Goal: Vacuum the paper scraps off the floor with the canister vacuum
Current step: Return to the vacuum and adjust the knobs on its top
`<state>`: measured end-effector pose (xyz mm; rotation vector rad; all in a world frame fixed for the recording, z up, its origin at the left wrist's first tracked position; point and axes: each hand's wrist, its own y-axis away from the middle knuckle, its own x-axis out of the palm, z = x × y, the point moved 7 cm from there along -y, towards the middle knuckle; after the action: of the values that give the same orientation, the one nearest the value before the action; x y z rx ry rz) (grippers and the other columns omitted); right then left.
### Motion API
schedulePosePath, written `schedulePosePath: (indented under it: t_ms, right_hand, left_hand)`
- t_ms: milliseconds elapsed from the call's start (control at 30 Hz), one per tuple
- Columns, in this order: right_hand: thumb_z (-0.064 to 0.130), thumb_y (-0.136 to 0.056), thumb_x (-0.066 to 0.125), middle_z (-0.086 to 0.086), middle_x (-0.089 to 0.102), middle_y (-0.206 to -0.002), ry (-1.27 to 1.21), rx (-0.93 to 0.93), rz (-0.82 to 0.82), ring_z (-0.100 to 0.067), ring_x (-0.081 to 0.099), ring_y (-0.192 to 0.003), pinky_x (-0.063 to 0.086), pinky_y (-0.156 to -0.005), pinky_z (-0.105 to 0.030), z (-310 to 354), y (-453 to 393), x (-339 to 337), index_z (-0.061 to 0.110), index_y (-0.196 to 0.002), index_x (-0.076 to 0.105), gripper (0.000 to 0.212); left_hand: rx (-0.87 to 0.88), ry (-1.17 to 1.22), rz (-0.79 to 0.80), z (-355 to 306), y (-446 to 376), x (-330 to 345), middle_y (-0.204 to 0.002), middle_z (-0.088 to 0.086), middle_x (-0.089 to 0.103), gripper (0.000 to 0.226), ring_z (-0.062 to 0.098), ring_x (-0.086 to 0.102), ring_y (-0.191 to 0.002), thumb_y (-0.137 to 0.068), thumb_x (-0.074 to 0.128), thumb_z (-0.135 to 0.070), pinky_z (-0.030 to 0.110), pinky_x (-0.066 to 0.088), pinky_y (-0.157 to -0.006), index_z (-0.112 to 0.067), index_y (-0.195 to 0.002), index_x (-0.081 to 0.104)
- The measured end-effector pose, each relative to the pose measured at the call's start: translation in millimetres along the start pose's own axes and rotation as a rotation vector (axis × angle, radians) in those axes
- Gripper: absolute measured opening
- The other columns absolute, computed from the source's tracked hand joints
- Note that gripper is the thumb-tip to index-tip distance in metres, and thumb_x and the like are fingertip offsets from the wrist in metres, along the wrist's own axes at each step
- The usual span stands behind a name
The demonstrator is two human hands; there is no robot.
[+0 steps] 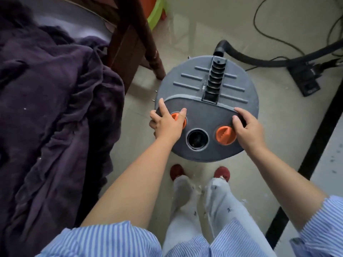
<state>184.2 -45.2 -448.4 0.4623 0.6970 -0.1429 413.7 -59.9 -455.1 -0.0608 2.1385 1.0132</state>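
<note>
The 1 head camera looks steeply down (wide-angle, close) onto the canister vacuum [207, 108] and floor [274, 130].

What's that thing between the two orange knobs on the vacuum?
In the head view, a round black hole sits in the vacuum lid, between the left orange knob and the right orange knob.
</note>
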Motion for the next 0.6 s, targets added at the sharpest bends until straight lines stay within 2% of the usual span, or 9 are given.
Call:
schedulePosePath:
  t_ms: [333,600]
  right_hand:
    - [0.013,-0.095,0.048,-0.01,0.053,-0.134,-0.007,0.029,-0.037,-0.023,0.046,-0.125,0.028,-0.098,-0.019,5.5,43.8,28.9,0.004,-0.128,0.052,0.034]
    - [0.017,-0.095,0.047,-0.012,0.052,-0.135,-0.032,-0.005,0.036,-0.026,0.045,-0.127,0.029,-0.102,-0.027,28.4,57.8,62.7,0.002,-0.127,0.053,0.036]
  left_hand:
    - [0.048,-0.138,-0.041,28.2,-1.3,-21.4,-0.15,0.012,0.014,0.074,0.037,0.024,-0.134,-0.091,0.044,-0.053,0.043,0.029,-0.106,-0.027,-0.15,0.008]
    - [0.027,-0.162,-0.082,53.9,-3.0,-51.2,-0.153,0.01,0.011,0.073,0.035,0.019,-0.138,-0.094,0.043,-0.049,0.042,0.027,-0.108,-0.021,-0.151,0.008]
